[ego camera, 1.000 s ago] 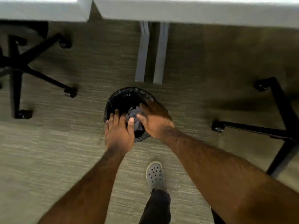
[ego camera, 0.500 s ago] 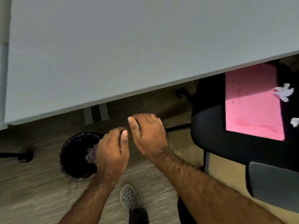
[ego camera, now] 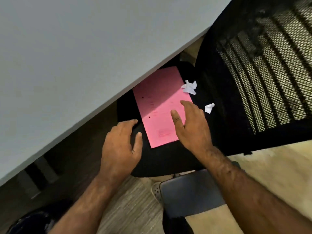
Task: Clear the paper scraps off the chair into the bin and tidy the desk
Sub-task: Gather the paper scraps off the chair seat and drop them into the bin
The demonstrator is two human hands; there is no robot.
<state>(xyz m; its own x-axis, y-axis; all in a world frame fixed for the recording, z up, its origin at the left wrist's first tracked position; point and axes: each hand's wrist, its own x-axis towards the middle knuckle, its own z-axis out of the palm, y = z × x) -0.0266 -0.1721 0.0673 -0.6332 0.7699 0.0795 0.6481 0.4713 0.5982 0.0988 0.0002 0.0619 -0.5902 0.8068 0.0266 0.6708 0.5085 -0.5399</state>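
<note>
A pink sheet of paper (ego camera: 158, 105) lies on the black chair seat (ego camera: 170, 157), partly tucked under the desk edge. Two crumpled white paper scraps rest on the seat: a larger scrap (ego camera: 190, 87) at the sheet's far right corner and a smaller scrap (ego camera: 209, 108) to its right. My right hand (ego camera: 192, 127) hovers open over the sheet's right side, fingers spread, holding nothing. Left of the sheet, my left hand (ego camera: 121, 146) is open and empty over the seat's front left. The black bin (ego camera: 28, 223) shows at the bottom left corner.
The grey desk top (ego camera: 76, 56) fills the upper left and overhangs the chair. The chair's black mesh backrest (ego camera: 263, 73) rises at the right, and a dark armrest pad (ego camera: 190, 191) sits below my right forearm. A grey clog (ego camera: 156, 191) stands on the carpet.
Both hands left the bin, where they let go of crumpled paper, and swung right to the chair seat. The view turned from the bin to the pink sheet and scraps.
</note>
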